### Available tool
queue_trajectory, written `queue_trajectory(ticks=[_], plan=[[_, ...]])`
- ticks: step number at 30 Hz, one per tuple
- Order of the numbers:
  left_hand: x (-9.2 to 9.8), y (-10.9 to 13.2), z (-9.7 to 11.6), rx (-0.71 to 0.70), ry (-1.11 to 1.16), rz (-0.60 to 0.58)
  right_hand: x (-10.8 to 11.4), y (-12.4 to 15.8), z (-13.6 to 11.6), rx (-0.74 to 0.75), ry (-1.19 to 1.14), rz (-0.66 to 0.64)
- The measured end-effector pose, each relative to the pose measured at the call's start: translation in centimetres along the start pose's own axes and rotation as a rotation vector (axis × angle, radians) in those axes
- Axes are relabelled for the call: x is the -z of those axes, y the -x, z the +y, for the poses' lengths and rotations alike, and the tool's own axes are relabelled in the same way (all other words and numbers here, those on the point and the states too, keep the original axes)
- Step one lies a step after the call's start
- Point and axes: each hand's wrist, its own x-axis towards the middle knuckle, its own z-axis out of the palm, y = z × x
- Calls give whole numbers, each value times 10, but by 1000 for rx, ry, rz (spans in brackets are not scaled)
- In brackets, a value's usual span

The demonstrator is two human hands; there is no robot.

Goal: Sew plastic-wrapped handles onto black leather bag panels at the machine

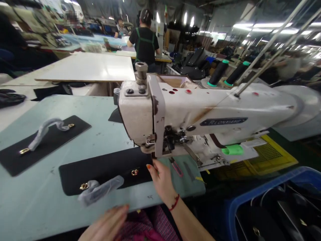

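Under the head of the white sewing machine (pixel 200 107) lies a black panel (pixel 107 164) with rounded corners, flat on the pale green table. It bears two gold ring fittings; a strap wrapped in clear plastic (pixel 105 190) hangs from the left one, over the panel's front edge. My right hand (pixel 162 179) is at the panel's right end, close by the needle area, fingers closed with thumb and index near each other; what they pinch is hidden. Blurred by motion, my left hand (pixel 107 221) is at the table's front edge, fingers stretched out and holding nothing visible.
A second black panel (pixel 42 147) with a plastic-wrapped strap lies at the left. Pink-handled snips (pixel 177 167) rest right of my right hand. A blue bin (pixel 233 204) of black pieces stands at the lower right. A person in a green apron (pixel 145 40) works beyond.
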Motion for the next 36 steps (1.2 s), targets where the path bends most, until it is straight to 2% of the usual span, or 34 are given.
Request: queue_trajectory(ticks=[2, 4, 6, 9, 11, 15, 19, 25, 31, 36], plan=[[-22, 4, -10, 145, -65, 15, -6, -4, -9, -9, -87, 23], [-37, -10, -31, 277, -103, 12, -9, -4, -14, -19, -162, 41], [-43, -35, -52, 212, -80, -12, -10, -2, -17, -33, -208, 46], [-36, -67, -68, 47, 2, -57, -10, 1, -18, -53, -250, 46], [-26, -78, -65, 1, 40, -72, -9, 2, -17, -69, -276, 44], [-9, -84, -44, 13, 58, -82, -8, 0, -11, -127, -311, 33], [-12, -83, -34, 33, 16, -93, -6, -2, -7, -190, -304, 19], [-25, -82, -41, -14, 2, 20, -2, -3, -11, -183, -255, 14], [-22, -88, -47, -10, 25, 17, -2, -8, -12, -187, -267, 5], [-17, -95, -50, 52, 63, -45, -1, -18, -13, -156, -183, 28]])
